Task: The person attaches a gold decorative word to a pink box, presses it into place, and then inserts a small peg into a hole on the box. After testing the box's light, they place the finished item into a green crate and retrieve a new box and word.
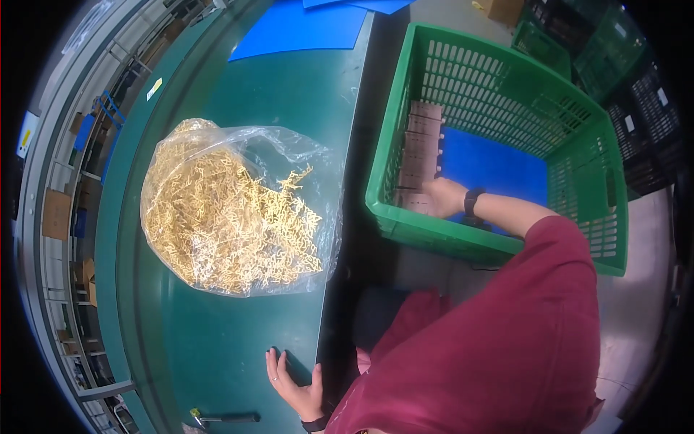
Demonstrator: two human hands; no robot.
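My right hand (446, 197) reaches down into a green plastic crate (499, 246). Its fingers, partly hidden, are closed at the near end of a row of pale pink blocks (421, 148) along the crate's left wall. The near block (415, 203) is at my fingertips. Beside the row, a blue sheet (495, 170) covers the crate's bottom. My left hand (298, 387) rests at the edge of the green table (238, 325), fingers spread, holding nothing. A clear plastic bag (235, 210) of small yellowish, bent metal-looking pieces lies farther up the table, its contents spilling toward the bag's mouth.
Blue sheets (303, 29) lie at the table's far end. A small hammer-like tool with a dark handle (230, 418) lies near the front left. Shelving with boxes (56, 213) runs along the left. More green crates (593, 54) and dark crates (643, 108) stand at the far right.
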